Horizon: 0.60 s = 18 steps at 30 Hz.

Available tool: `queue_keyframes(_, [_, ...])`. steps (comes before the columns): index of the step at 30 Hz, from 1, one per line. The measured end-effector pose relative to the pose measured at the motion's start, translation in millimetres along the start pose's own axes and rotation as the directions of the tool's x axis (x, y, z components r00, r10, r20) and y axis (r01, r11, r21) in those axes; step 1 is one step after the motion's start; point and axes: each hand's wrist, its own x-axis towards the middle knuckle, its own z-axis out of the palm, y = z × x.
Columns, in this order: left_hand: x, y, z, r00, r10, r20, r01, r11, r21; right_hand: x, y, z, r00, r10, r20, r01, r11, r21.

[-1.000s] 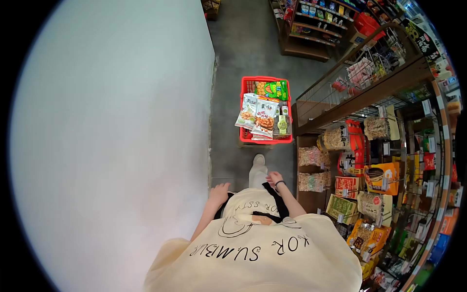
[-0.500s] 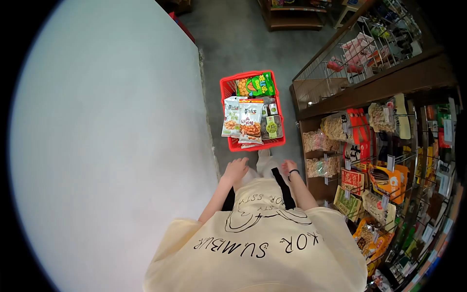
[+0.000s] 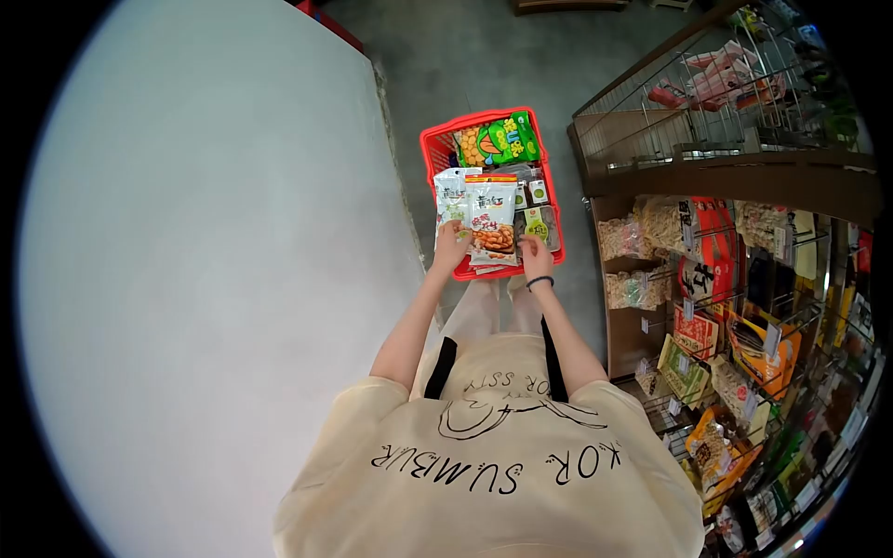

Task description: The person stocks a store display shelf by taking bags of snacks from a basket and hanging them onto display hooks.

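- The red basket [image 3: 437, 153] is in front of the person's legs [image 3: 476, 312], between the white wall [image 3: 214, 232] and the brown shelving [image 3: 819, 186].
- The left hand [image 3: 451, 246] reaches over the basket's near left part, its fingers at the lower edges of the left packet [image 3: 452, 193] and the peanut packet [image 3: 491, 219]; whether they are grasping either cannot be told.
- The right hand [image 3: 535, 259] is at the near right part of the basket, its fingers bent just beside the peanut packet's lower right corner. Whether they are clenched on anything cannot be told. A dark band [image 3: 540, 281] circles its wrist.
- The two pale packets lie side by side in the basket, the peanut packet with an orange-red strip along its top.
- A green snack bag [image 3: 510, 138] lies across the far end of the basket.
- A container with a green label [image 3: 537, 223] sits at the right side, near the right hand.
- Bagged foods [image 3: 714, 251] fill the shelving on the right.
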Motion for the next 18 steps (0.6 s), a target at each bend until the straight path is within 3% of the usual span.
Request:
queue_keyframes(2, [15.9,-2.5,-0.4,0.999,0.033,-0.039,-0.030,0.997,0.074,19.9,-3.4,12.8,0.982,-0.154,-0.112,0.155,0.988,0.003])
queue_keyframes(5, [37.7,-7.8,8.3,0.990,0.030,-0.139,-0.025,0.999,0.039,38.5,-21.5,18.5,0.990,-0.099,-0.105,0.089,0.992,-0.094])
queue_keyframes(9, [65.6,1.2,4.6,0.992,0.056,-0.111,-0.051,0.998,0.043,64.3,-15.4,21.7,1.000,0.004,-0.011,-0.006,0.981,-0.192])
queue_keyframes(11, [72.6,12.0,0.2,0.991,0.076,-0.113,-0.052,0.977,0.205,73.2,-7.8,25.2,0.999,-0.011,-0.040,0.003,0.981,-0.195])
queue_keyframes(13, [80.3,6.5,5.6,0.993,0.053,-0.110,-0.031,0.980,0.197,75.8,-20.3,23.3,0.999,0.037,-0.008,-0.038,0.971,-0.238])
queue_keyframes(15, [83.4,-3.7,14.8,0.984,0.135,-0.114,-0.107,0.970,0.218,79.1,-24.1,26.4,0.997,0.061,0.035,-0.051,0.968,-0.245])
queue_keyframes(17, [83.4,-9.2,24.9,0.977,0.141,-0.161,-0.109,0.976,0.191,81.3,-23.7,31.8,0.997,0.064,0.053,-0.050,0.972,-0.230])
queue_keyframes(18, [82.9,-9.3,27.1,0.979,0.073,-0.188,-0.066,0.997,0.041,82.2,-21.6,32.8,0.996,0.077,0.047,-0.063,0.968,-0.244])
